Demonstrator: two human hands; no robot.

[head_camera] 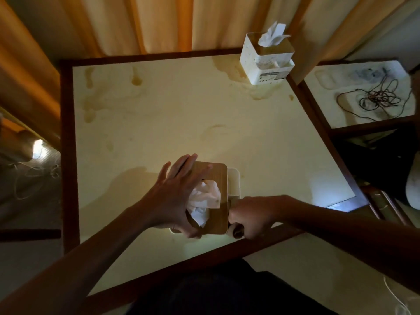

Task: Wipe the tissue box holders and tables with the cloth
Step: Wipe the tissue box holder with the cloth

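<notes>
A tissue box holder with a wooden lid and a white side tray stands near the front of the cream table, and a white tissue sticks out of its slot. My left hand lies over the lid's left part, fingers stretched past the far corner and thumb hooked round the near edge. My right hand is curled at the holder's near right corner, gripping a small dark wad that looks like the cloth, mostly hidden. A second white holder stands at the far right corner.
Brownish stains mark the far half of the tabletop. A second table at the right carries a tangle of dark cord. Orange curtains hang behind. Loose string lies on the floor at the left.
</notes>
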